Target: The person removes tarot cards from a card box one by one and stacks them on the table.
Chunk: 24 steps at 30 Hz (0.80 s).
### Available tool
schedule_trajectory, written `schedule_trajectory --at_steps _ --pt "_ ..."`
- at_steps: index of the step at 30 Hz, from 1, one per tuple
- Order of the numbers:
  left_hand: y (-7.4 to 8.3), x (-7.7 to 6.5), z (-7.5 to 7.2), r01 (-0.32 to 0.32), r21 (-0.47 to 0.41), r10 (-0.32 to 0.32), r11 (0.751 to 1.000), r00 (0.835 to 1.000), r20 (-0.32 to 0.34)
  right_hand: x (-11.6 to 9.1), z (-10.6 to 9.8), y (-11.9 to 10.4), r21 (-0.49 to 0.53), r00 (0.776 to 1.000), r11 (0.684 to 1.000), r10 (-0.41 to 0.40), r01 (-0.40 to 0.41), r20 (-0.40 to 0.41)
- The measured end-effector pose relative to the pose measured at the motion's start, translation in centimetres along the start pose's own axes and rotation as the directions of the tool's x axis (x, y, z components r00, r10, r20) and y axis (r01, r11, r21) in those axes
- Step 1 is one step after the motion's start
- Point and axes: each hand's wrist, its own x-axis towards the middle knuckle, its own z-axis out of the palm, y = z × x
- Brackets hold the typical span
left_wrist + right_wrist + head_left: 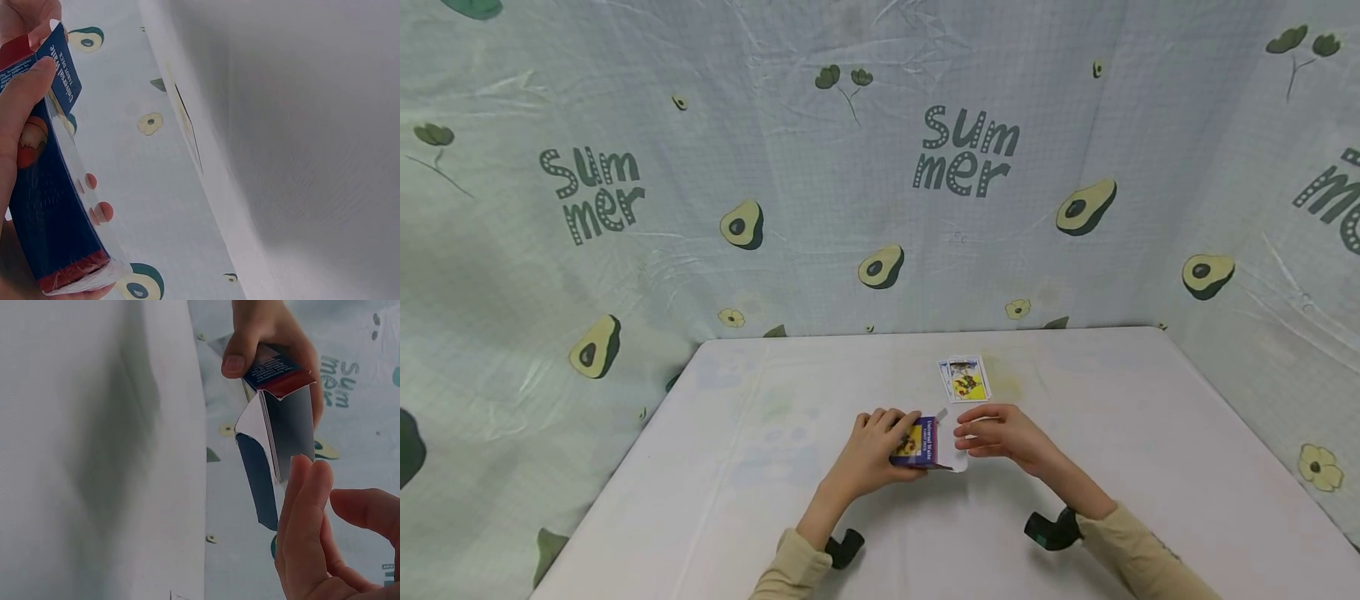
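My left hand (867,454) grips a blue tarot deck box (928,442) above the table, its thumb along one side in the left wrist view. "Universal Waite" is printed on the box. Its opened end faces right with the flaps folded out; in the right wrist view, a blue flap (256,481) hangs from the mouth and thin card edges (270,431) show just inside. Beside that end is my right hand (1006,437), fingers loosely extended and nothing between them. Its fingertips come right up to the box mouth in the right wrist view.
A few loose cards (967,380), the top one with a yellow picture, lie on the white-covered table (760,467) beyond the box. A hanging cloth (820,167) with avocado prints stands behind and along the sides. Black wrist cameras (1052,530) sit below the hands.
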Motion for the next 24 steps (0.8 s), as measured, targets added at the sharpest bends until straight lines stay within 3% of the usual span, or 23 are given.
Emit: schedule_trajectory --at_steps 11,24 --pt "0.2 0.0 0.0 -0.013 -0.019 0.013 1.000 1.000 -0.002 0.6 0.9 0.8 -0.039 1.000 0.999 0.024 -0.024 -0.007" --pt "0.2 -0.1 0.0 -0.036 -0.028 0.035 0.999 0.999 -0.024 1.4 2.3 1.2 -0.095 0.991 0.991 0.083 -0.093 -0.101"
